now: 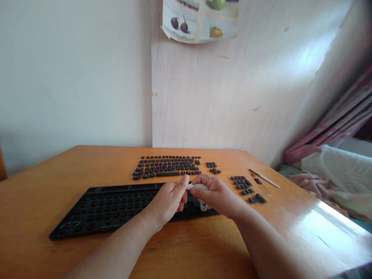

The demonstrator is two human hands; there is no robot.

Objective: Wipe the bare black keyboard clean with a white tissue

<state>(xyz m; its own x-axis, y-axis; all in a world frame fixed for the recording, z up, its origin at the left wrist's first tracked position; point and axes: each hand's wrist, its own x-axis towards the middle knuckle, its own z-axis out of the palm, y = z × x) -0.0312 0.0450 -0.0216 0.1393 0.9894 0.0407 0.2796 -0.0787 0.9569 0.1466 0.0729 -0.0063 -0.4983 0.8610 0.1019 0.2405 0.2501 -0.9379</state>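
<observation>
Cloth (pixel 198 186), white, crumpled, pinched by left hand (pixel 171 197) and right hand (pixel 216 193), held over three-o'clock end of black keyboard (pixel 116 209), lower fold hung toward five o'clock, black keycaps (pixel 167 174) set in rows toward eleven

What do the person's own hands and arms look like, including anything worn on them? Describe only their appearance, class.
The left hand and right hand are bare, without gloves. The left forearm and right forearm show no sleeve, watch or bracelet in view. No ring can be seen, though some fingers are partly hidden.
</observation>
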